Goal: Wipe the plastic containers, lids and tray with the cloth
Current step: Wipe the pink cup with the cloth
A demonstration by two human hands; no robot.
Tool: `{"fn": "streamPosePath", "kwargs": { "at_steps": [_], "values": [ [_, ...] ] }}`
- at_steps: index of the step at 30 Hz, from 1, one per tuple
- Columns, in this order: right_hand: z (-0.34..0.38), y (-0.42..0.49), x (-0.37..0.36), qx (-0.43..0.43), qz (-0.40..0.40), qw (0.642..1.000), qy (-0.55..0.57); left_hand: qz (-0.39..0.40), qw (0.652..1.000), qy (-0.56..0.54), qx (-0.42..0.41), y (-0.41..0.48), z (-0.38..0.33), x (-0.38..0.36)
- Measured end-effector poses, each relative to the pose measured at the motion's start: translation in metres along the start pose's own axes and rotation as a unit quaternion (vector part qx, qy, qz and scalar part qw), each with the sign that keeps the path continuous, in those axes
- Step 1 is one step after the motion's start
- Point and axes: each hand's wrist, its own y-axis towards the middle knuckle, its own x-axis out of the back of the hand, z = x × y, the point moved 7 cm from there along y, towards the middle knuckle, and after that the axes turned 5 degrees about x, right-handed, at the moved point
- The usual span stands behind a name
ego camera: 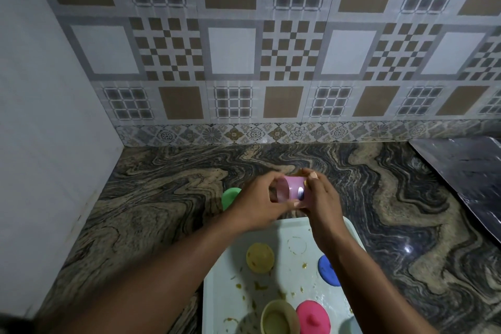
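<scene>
Both hands hold a small pink plastic container (291, 189) on its side above the counter, just beyond the tray. My left hand (257, 203) grips its open end. My right hand (321, 198) grips its base end, with something pale pinched at the fingertips; I cannot tell what it is. The white tray (233, 279) lies below, smeared with food bits. On it sit a yellow lid (259, 256), a blue lid (326, 270), a pink lid (313, 316) and a yellowish container (279, 318). A green container (230, 196) stands on the counter, partly hidden by my left hand.
The swirled granite counter (162, 198) runs back to a tiled wall (244, 62); a white side wall (40, 116) closes off the left. A dark glossy slab (466, 173) lies at the far right.
</scene>
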Motion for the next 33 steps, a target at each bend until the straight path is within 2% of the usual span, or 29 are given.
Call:
{"fn": "streamPosePath", "kwargs": {
  "at_steps": [2,5,7,10,11,13,16,18,20,22,24,27,28,30,33],
  "values": [
    [0.001,0.001,0.0,0.005,0.003,1.0,-0.006,-0.012,0.994,0.091,-0.065,0.0,-0.008,-0.001],
    [-0.005,0.0,0.002,0.003,0.01,1.0,-0.011,-0.024,0.952,0.232,-0.2,-0.01,-0.02,-0.006],
    [-0.008,0.0,0.005,-0.001,0.01,1.0,-0.017,-0.024,0.957,0.216,-0.194,-0.01,-0.013,-0.006],
    [-0.009,0.003,0.008,-0.001,-0.005,1.0,-0.015,-0.012,0.996,0.064,-0.066,-0.003,0.002,-0.004],
    [-0.01,0.004,0.007,-0.004,-0.005,1.0,-0.012,-0.021,0.997,0.046,-0.061,-0.003,0.002,-0.004],
    [-0.012,0.004,0.005,-0.014,-0.002,1.0,-0.007,-0.046,0.984,0.116,-0.128,-0.005,-0.007,-0.005],
    [-0.015,0.004,0.005,-0.025,0.005,1.0,-0.002,-0.048,0.94,0.237,-0.239,-0.013,-0.019,-0.007],
    [-0.018,0.005,0.006,-0.023,0.006,1.0,-0.009,-0.047,0.95,0.213,-0.222,-0.011,-0.015,-0.004],
    [-0.02,0.006,0.006,-0.015,-0.003,1.0,-0.018,-0.025,0.987,0.102,-0.118,-0.005,-0.003,-0.003],
    [-0.021,0.006,0.003,-0.005,-0.003,0.999,-0.032,-0.015,0.999,0.007,-0.029,-0.001,0.011,-0.005],
    [-0.023,0.006,0.001,0.0,-0.002,0.999,-0.039,-0.031,0.994,0.062,-0.08,-0.002,0.01,-0.007],
    [-0.026,0.004,0.005,-0.009,-0.009,0.999,-0.037,-0.018,0.953,0.197,-0.228,-0.013,-0.009,-0.011],
    [-0.027,0.005,0.007,-0.013,-0.012,0.999,-0.034,-0.016,0.942,0.221,-0.252,-0.014,-0.012,-0.011],
    [-0.027,0.006,0.009,-0.018,-0.018,0.999,-0.034,-0.018,0.947,0.216,-0.238,-0.012,-0.009,-0.011],
    [-0.028,0.006,0.007,-0.018,-0.018,0.999,-0.033,-0.032,0.99,0.097,-0.101,-0.005,0.012,-0.006]
  ]
}}
